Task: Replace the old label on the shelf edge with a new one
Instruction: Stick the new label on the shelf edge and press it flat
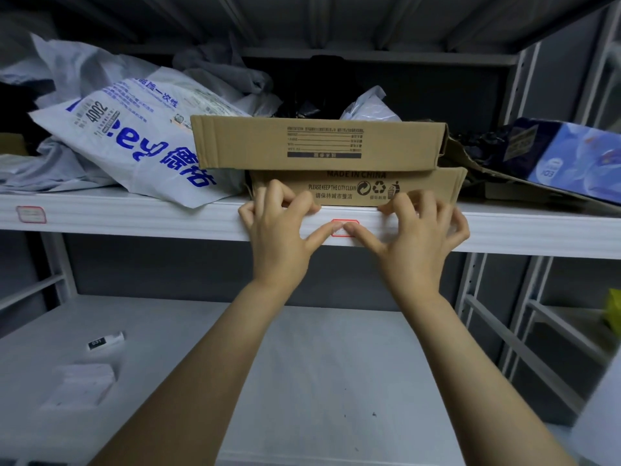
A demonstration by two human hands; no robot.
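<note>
A small white label with a red border (339,223) sits on the front edge of the white shelf (168,220). Both thumbs press on it and cover most of it. My left hand (280,233) comes from the left, its fingers curled over the top of the shelf edge. My right hand (420,237) mirrors it from the right, fingers bent on the edge. Another red-bordered label (31,214) is stuck on the same edge far to the left. Neither hand grips anything.
Two flat cardboard boxes (319,144) are stacked right behind my hands. A white printed plastic bag (134,136) lies left, a blue packet (578,159) right. On the lower shelf lie a small white item with a black tag (104,341) and a pad of label sheets (80,385).
</note>
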